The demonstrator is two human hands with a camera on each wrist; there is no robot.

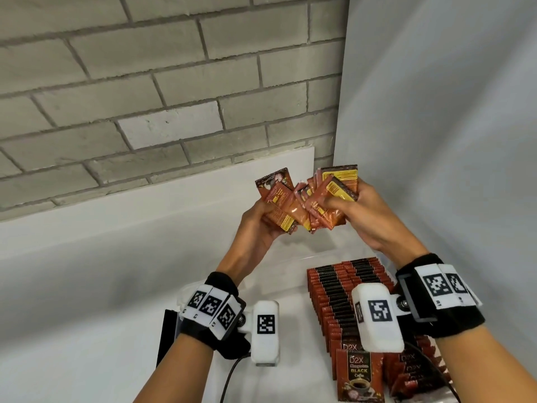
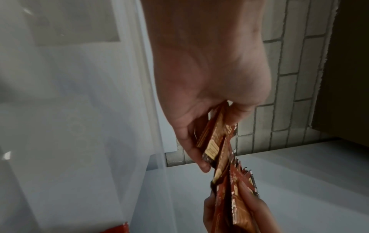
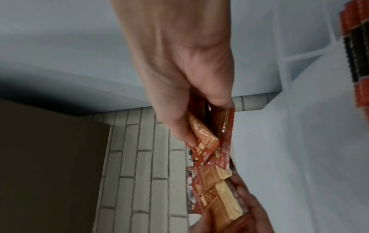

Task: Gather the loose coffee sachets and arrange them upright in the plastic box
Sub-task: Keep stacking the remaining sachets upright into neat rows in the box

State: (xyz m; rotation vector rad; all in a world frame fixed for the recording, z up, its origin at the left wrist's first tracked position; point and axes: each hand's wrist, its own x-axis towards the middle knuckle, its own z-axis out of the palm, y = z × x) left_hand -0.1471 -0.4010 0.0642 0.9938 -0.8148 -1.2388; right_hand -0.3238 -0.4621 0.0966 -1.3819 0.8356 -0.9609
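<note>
A: Hands?
B: Both raised above the table, at 12 o'clock from the plastic box (image 1: pixel 293 257). Left hand (image 1: pixel 258 225) gripping a few coffee sachets (image 1: pixel 308 199), thumb across the front, fingers curled behind. Right hand (image 1: pixel 363 216) clamped on the bigger share of the same fanned bunch, thumb on top.
A: Bunch orderly?
B: No. Splayed, tilted various ways, some showing yellow back panels, overlapping between the two hands.
A: Wrist views agree?
B: Yes. Left wrist: left hand (image 2: pixel 199 94) pinching sachets (image 2: pixel 215 141) edge-on. Right wrist: right hand (image 3: pixel 179 71) pinching sachets (image 3: pixel 209 141), other hand's fingers at 5 o'clock.
A: Box?
B: Clear-walled, at 6 o'clock below the hands. Packed sachet row (image 1: pixel 343 289) standing upright on its right side, left side bare. One front-facing sachet (image 1: pixel 360 376) at the near end, label "D2X BLACK Coffee".
A: Surroundings?
B: White table (image 1: pixel 87 301), grey brick wall (image 1: pixel 145 82) at 12 o'clock.
</note>
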